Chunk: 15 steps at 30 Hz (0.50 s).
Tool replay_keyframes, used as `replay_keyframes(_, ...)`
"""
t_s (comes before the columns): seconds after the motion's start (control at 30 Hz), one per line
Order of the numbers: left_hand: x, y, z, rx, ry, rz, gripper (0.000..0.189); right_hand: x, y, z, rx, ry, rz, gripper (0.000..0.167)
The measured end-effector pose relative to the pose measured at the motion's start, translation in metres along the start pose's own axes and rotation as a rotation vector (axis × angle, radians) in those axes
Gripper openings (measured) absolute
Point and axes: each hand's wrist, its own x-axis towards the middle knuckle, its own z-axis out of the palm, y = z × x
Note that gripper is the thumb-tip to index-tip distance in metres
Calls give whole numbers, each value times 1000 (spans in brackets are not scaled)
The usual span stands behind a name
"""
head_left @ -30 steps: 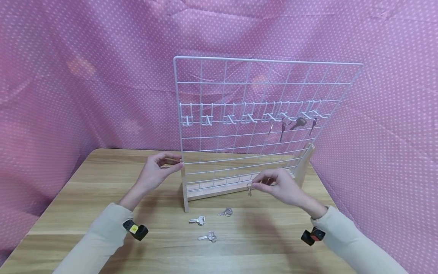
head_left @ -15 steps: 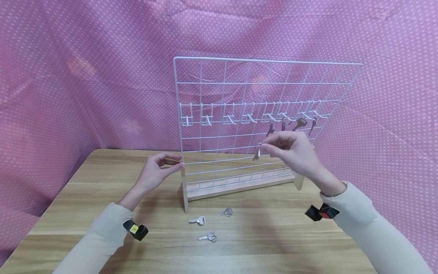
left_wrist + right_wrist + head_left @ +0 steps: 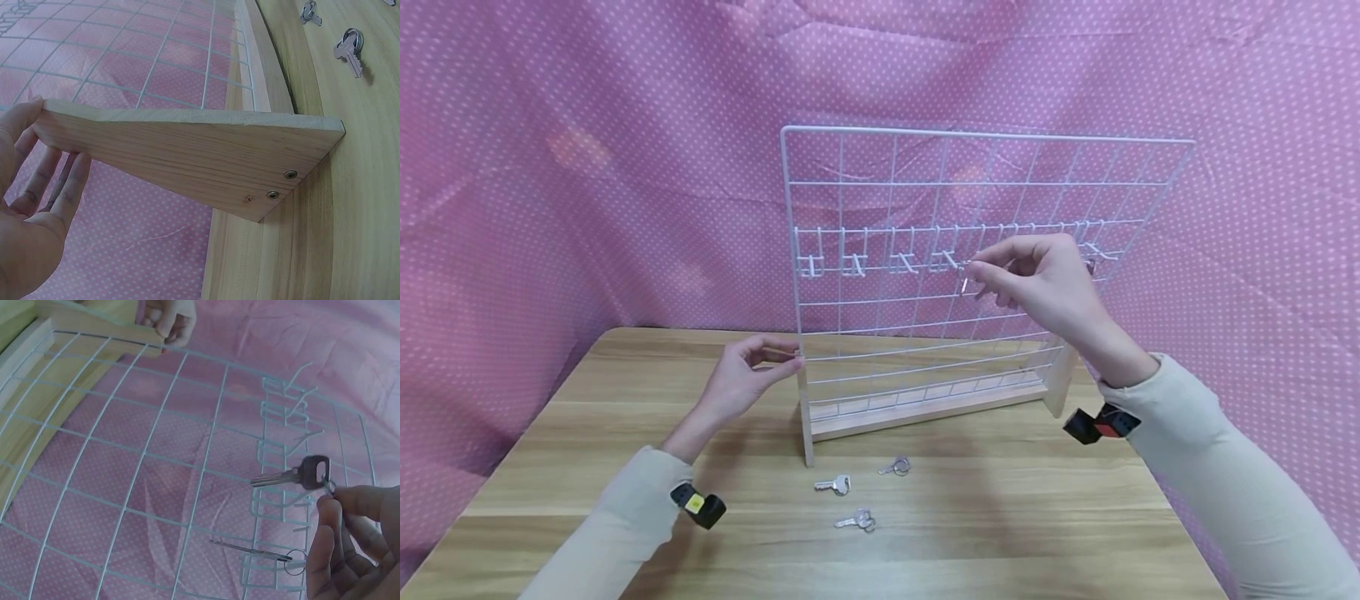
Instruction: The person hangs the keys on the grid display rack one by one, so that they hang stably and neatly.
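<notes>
My right hand (image 3: 1041,279) pinches the ring of a key (image 3: 309,474) between thumb and forefinger. In the right wrist view this key lies across the row of white wire hooks (image 3: 290,447), close in front of one hook. Just beside it, another key (image 3: 265,554) hangs by its ring from the neighbouring hook. My left hand (image 3: 748,367) holds the upper end of the wooden side panel (image 3: 187,150) of the white grid rack (image 3: 887,300), thumb on one side and fingers on the other. Behind my right hand, most of the other hung keys are hidden in the head view.
Three keys with rings lie on the wooden table (image 3: 715,550) before the rack: a key (image 3: 833,484) at left, a key (image 3: 857,521) nearest me, and a key (image 3: 895,467) near the base bar (image 3: 925,410). Pink dotted cloth (image 3: 625,167) surrounds the table.
My right hand has risen from low by the base bar up to the hook row, carrying the key. The left hand stays on the side panel.
</notes>
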Motion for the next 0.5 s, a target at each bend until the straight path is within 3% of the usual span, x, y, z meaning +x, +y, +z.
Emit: replay_keyframes(0.5, 1, 1, 0, -3, -2, -7, 38, -1, 2, 3, -120, 21, 7, 16)
